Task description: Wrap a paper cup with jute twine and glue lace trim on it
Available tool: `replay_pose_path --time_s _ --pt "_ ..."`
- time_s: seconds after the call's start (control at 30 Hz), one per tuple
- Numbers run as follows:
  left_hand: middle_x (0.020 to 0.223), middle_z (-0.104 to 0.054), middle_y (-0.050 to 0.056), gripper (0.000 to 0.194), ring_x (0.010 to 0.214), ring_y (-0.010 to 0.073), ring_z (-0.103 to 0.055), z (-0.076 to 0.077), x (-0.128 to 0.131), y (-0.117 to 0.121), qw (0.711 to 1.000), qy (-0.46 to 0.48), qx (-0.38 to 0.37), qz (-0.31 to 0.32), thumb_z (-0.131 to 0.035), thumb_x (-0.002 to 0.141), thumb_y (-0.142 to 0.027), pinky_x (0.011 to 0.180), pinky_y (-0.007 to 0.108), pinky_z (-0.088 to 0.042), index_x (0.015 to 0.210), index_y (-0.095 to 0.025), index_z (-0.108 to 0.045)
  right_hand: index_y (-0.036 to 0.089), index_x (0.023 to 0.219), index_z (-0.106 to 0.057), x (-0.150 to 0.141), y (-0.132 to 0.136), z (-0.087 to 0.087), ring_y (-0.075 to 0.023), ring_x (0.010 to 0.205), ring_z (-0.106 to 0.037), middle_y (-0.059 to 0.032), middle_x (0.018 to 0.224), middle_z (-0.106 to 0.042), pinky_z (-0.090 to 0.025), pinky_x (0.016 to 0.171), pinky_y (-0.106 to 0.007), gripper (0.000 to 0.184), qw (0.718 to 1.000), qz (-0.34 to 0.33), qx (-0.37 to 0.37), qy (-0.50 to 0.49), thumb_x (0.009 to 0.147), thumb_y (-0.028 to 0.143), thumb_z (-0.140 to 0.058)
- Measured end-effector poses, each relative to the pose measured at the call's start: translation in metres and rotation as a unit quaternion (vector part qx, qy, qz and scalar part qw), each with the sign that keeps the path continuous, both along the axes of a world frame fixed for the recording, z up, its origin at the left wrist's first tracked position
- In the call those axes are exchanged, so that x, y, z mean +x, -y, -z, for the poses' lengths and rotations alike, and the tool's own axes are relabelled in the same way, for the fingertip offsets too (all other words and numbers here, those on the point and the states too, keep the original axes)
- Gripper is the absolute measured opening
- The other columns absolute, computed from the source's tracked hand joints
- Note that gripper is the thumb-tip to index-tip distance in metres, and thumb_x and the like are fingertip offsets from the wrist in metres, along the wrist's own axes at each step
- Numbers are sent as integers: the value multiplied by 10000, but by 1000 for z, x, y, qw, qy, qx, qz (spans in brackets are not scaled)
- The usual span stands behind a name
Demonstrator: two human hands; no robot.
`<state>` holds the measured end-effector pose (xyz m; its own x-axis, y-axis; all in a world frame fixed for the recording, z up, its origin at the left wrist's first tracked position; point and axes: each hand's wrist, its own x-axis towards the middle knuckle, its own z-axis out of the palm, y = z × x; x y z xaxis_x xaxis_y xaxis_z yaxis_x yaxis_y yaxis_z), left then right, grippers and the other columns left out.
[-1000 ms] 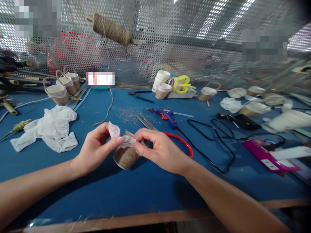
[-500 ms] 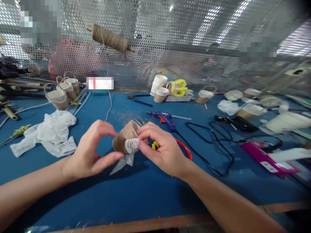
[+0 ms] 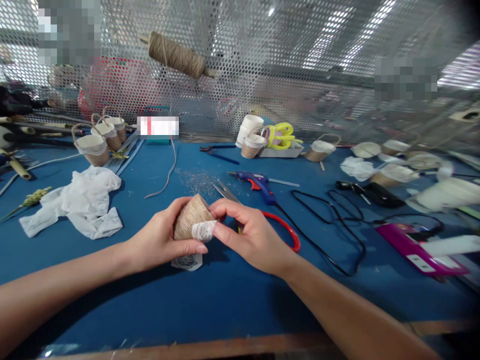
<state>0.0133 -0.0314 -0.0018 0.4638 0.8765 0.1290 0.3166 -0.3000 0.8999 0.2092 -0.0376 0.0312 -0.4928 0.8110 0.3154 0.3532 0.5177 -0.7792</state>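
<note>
A small twine-wrapped cup (image 3: 190,218) is tilted on its side above the blue table, between my hands. My left hand (image 3: 162,235) is wrapped round its left side, thumb underneath. With thumb and fingers, my right hand (image 3: 249,232) pinches a strip of white lace (image 3: 203,230) against the cup's rim end. The lace's loose tail hangs below my left thumb. Scissors with red handles (image 3: 290,231) lie partly hidden behind my right hand. Just beyond them rests a blue glue gun (image 3: 257,184) with a glue stick in its back.
White lace fabric (image 3: 80,200) is heaped at left, near several handled cups (image 3: 92,148). Pliers (image 3: 220,154) and a white cup stack (image 3: 248,129) lie farther back. A magenta power strip (image 3: 418,250) and black cable are at right. A twine spool (image 3: 176,54) hangs on the mesh.
The cup has been turned, so its twine-wrapped side now shows. My left hand let go of the lace, opened, then closed round the cup. My right hand keeps pinching the lace.
</note>
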Motion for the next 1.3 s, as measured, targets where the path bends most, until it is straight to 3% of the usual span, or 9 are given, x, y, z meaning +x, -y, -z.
replay_pose_path --time_s 0.13,0.37,0.5,0.63,0.73,0.87,1.0,1.17,1.3 --pt "1106 -606 118 766 976 282 -583 0 -1 -1 1000 -13 7 -6 -730 626 -488 839 382 -470 1239 -158 -409 174 745 -532 -1 0 0 -128 718 -514 -20 771 -559 -439 692 -271 60 1000 5 -17 -4 798 192 -513" --pt "1117 -579 120 805 967 268 -574 1 -1 -1 994 10 -108 32 -684 648 -550 783 355 -490 1263 -142 -361 171 747 -555 -2 -1 -3 -119 681 -472 4 717 -529 -409 656 -258 71 993 10 -117 -22 785 219 -519" --pt "1117 -562 127 837 921 258 -579 -1 -2 -2 992 11 -114 52 -690 650 -538 756 360 -486 1290 -151 -316 164 736 -568 -2 -2 -1 -108 649 -465 12 688 -534 -400 629 -250 66 986 22 -161 -43 755 212 -528" --pt "1185 -514 135 939 1039 283 -548 -2 -3 -5 986 76 -146 36 -761 610 -449 874 413 -434 1333 -199 -216 165 716 -572 0 -9 5 -93 577 -464 27 628 -534 -399 569 -236 66 969 89 -196 -118 729 219 -537" --pt "1173 -535 147 920 1038 272 -564 0 1 -5 949 162 -264 51 -784 605 -392 875 419 -430 1307 -193 -223 168 689 -556 2 -12 5 -93 560 -466 29 607 -532 -403 562 -236 77 964 149 -155 -157 730 230 -537" --pt "1039 -629 105 769 981 212 -586 1 10 5 902 180 -384 86 -828 560 -320 875 364 -412 1191 -159 -420 170 725 -550 4 -10 0 -115 625 -495 7 676 -562 -413 604 -249 67 978 174 -53 -103 755 227 -531" --pt "766 -671 21 532 706 119 -603 -7 11 18 859 173 -449 175 -816 578 -355 713 263 -442 1010 -133 -599 173 735 -543 3 -7 -3 -117 615 -474 9 671 -539 -408 602 -250 59 984 173 1 -30 769 206 -507" --pt "573 -611 -7 292 520 73 -535 -27 -3 14 869 220 -385 218 -713 719 -390 546 194 -398 851 -132 -682 179 700 -522 3 -7 -2 -122 636 -476 2 683 -528 -406 616 -254 67 991 130 20 26 762 176 -497" --pt "448 -459 -57 210 466 57 -467 -40 -13 -5 896 311 -302 96 -696 751 -310 541 186 -391 650 -138 -629 182 715 -537 3 -6 -1 -134 690 -502 -15 727 -555 -421 665 -271 89 996 77 12 39 791 176 -490"
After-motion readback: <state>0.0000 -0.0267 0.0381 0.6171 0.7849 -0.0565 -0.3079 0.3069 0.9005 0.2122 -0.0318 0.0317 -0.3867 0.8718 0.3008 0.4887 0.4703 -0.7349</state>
